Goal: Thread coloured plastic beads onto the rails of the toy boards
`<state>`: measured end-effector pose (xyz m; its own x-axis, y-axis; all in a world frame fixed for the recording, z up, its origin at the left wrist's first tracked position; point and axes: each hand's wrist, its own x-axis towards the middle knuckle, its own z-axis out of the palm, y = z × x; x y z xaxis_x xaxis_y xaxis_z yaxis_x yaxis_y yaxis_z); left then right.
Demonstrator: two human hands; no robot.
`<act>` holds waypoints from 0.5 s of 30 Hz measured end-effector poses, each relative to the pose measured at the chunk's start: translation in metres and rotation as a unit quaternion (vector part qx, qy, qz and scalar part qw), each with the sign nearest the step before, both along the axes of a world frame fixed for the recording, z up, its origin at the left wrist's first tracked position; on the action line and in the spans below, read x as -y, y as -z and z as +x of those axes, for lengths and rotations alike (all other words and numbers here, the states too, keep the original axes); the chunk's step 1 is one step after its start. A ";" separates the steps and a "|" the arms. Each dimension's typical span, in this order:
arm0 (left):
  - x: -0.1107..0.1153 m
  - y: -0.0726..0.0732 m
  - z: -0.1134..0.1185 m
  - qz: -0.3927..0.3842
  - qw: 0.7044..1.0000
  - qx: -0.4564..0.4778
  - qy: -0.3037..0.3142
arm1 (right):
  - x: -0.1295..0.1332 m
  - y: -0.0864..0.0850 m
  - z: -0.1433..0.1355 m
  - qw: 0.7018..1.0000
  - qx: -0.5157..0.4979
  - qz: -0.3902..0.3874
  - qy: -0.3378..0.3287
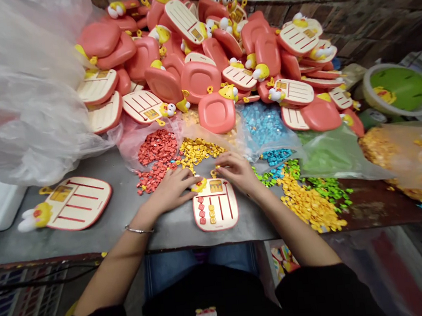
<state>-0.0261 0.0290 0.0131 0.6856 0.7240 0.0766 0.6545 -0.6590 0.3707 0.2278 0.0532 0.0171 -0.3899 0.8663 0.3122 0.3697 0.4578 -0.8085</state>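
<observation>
A cream board with a red rim [227, 221] lies flat before me, with red pieces [202, 211] and yellow pieces [212, 214] in its two left slots. The two slots to the right show no pieces. My left hand [174, 189] rests at its upper left, fingers bent by the yellow duck head [199, 184]. Beyond the board's top right, my right hand [237, 171] has thumb and forefinger together near the yellow pile [199, 150]; what they hold, if anything, is too small to name. Whether my left fingertips grip anything is hidden.
Another board [83, 204] lies at the left. Red pieces [157, 148], blue pieces [277, 157], green pieces [331, 190] and orange-yellow pieces [308, 203] lie beyond and to the right. Stacked boards [201, 81] fill the back. A plastic bag [34, 96] stands back left, a tub [400, 90] right.
</observation>
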 end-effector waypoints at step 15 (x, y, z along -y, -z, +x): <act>0.000 0.002 0.001 0.014 1.000 -0.002 -0.002 | 0.040 0.016 0.024 0.967 0.222 0.126 -0.015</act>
